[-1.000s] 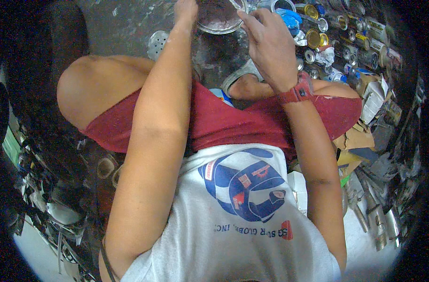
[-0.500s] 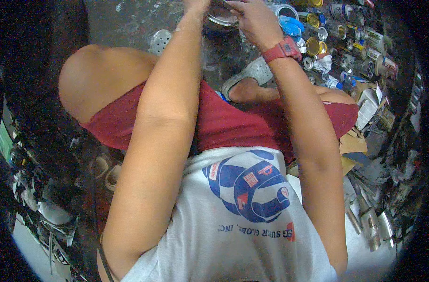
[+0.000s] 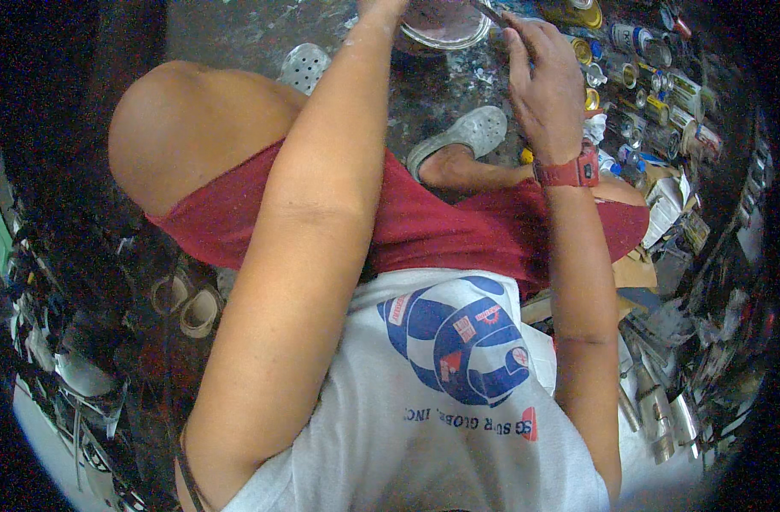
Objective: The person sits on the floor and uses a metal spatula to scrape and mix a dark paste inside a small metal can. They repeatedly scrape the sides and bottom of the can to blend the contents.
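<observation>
A round metal can [image 3: 444,24] with pinkish-grey contents and a pale rim is at the top edge. Beside its left side is my left hand [image 3: 381,8], mostly cut off by the frame, so its fingers are hidden. To the can's right, my right hand [image 3: 545,85], with a red watch [image 3: 567,173] on the wrist, grips a thin dark tool [image 3: 492,14] that reaches over the rim. The far end of that tool runs out of view.
Many cans and jars [image 3: 629,72] crowd the floor at upper right, with cardboard [image 3: 637,264] and metal pipes [image 3: 659,427] below them. My feet in grey clogs [image 3: 462,132] are under my arms. Sandals [image 3: 198,311] lie at the left.
Both forearms and the can have shifted rightward in the picture. My right hand has drawn away from the can's rim to its right, and a dark tool now shows in it.
</observation>
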Motion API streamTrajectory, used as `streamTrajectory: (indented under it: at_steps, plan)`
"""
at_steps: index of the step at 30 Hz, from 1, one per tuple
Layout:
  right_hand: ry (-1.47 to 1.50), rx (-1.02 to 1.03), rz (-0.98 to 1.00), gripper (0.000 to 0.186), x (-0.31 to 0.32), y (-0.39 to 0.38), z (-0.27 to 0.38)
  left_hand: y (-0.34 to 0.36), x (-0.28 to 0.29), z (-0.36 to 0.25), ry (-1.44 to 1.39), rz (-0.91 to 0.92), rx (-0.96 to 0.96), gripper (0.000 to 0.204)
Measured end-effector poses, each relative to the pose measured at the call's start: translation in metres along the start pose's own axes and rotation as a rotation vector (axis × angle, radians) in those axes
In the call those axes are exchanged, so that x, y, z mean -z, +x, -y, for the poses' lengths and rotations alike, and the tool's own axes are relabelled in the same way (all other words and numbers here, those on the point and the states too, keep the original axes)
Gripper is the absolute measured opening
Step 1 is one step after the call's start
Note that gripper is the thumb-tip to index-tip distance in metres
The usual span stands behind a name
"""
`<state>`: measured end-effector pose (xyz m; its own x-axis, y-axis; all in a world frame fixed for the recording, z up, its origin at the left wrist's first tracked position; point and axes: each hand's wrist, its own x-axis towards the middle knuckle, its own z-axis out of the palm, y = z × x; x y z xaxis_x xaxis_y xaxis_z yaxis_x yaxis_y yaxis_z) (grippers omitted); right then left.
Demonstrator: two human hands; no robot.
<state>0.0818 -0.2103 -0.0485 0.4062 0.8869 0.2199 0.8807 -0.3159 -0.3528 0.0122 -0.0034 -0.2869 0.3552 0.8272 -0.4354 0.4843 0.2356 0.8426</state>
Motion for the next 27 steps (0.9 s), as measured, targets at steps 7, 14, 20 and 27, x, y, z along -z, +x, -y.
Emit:
streamTrajectory:
  at_steps: [7,14,20,27]
  plan:
    - [0.129,-0.062,-0.033,0.024,-0.044,0.000,-0.023,-0.001,0.011,0.010,-0.033,0.032,-0.082,0.056]
    - [0.080,0.038,0.114,0.026,-0.052,-0.009,-0.022,0.036,0.013,0.037,0.183,0.087,-0.245,0.054]
    - [0.044,0.102,0.056,0.033,-0.001,-0.010,-0.007,0.052,0.002,0.031,0.004,0.137,-0.135,0.052]
    - [0.164,0.005,0.120,0.021,-0.012,0.017,-0.005,0.067,0.012,0.043,0.308,0.200,-0.503,0.052]
